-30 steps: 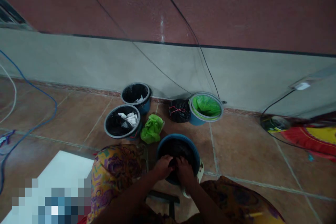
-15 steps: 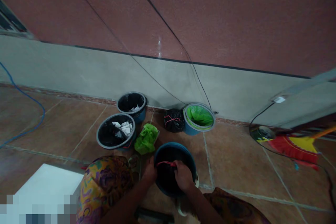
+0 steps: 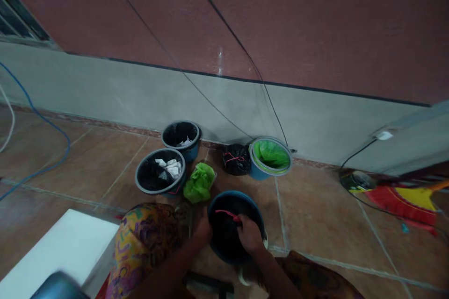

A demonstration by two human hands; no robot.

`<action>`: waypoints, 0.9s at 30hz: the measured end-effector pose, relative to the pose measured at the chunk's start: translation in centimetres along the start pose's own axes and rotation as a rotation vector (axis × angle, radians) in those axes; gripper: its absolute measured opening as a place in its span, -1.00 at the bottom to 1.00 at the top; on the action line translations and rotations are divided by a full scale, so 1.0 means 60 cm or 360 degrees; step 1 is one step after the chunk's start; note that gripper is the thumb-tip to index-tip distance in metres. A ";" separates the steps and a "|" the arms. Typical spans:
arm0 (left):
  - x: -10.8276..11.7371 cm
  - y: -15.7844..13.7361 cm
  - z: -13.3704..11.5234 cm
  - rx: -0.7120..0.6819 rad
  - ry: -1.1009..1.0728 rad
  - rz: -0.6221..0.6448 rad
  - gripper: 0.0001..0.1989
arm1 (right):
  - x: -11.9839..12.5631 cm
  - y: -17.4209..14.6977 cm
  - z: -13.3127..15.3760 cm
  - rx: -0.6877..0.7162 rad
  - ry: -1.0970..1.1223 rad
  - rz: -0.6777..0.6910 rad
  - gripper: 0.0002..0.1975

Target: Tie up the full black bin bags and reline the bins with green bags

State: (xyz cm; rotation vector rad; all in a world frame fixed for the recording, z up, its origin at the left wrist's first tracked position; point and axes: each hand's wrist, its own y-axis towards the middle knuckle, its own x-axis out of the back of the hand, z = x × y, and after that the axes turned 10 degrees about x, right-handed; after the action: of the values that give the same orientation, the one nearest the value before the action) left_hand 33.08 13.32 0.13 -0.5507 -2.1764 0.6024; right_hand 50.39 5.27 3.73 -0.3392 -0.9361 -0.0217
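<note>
right fingers pinch a thin red string (image 3: 224, 213) over the round bucket (image 3: 235, 193); left hand (image 3: 203, 231) is at its edge, fingers i cannot tell; tiled floor (image 3: 322, 210) spreads rightward.

At least four bins (image 3: 235, 193), one tied black bundle (image 3: 236, 161), one green bundle (image 3: 199, 183), two hands (image 3: 250, 234)

Blue-rimmed bucket (image 3: 237, 193) upright, dark inside, lower centre of frame; thin pink string (image 3: 226, 212) over its mouth.

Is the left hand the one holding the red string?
No, the right hand holds the red string, while the left hand is at the rim of the blue bucket.
</note>
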 end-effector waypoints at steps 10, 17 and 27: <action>-0.043 -0.006 -0.053 -0.0636 0.0607 0.0335 -0.45 | -0.017 -0.008 -0.001 0.0060 0.0297 -0.0162 -0.68; -0.046 0.002 -0.029 -0.0782 0.0505 0.0184 -0.65 | 0.002 -0.023 -0.005 0.0121 0.0323 -0.0200 -0.49; 0.007 -0.070 -0.097 -0.0875 0.0341 0.0162 -0.59 | 0.092 -0.044 0.015 0.0255 0.0269 -0.0079 -0.57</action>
State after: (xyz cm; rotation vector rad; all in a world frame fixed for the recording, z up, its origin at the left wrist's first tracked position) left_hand 36.63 11.60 6.18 -0.9703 -2.1066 -0.0213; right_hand 52.53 3.73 9.33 -0.1628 -0.7733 -0.0204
